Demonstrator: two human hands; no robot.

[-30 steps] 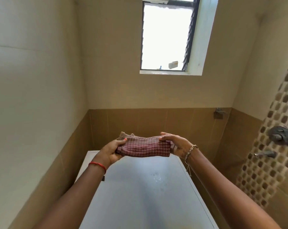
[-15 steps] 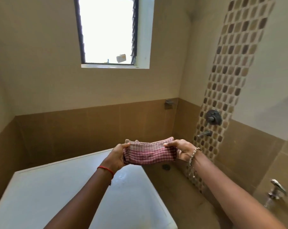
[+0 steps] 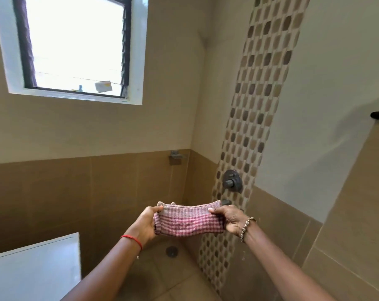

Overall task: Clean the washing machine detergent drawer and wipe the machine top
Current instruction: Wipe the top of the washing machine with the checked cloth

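Observation:
A folded pink-and-white checked cloth is stretched between both hands at chest height. My left hand grips its left end, fingers curled round the fold. My right hand grips its right end, thumb on top. The cloth hangs over the tiled shower floor, to the right of the washing machine's white top, which fills the lower left corner. Water drops fall below my right wrist. The detergent drawer is out of view.
A shower mixer valve and a spout sit on the mosaic strip just behind the cloth. A floor drain lies below my hands. A window is high on the back wall.
My view has swung right: the machine top has slid to the lower left and the shower wall has come into the middle. Both hands still hold the cloth the same way.

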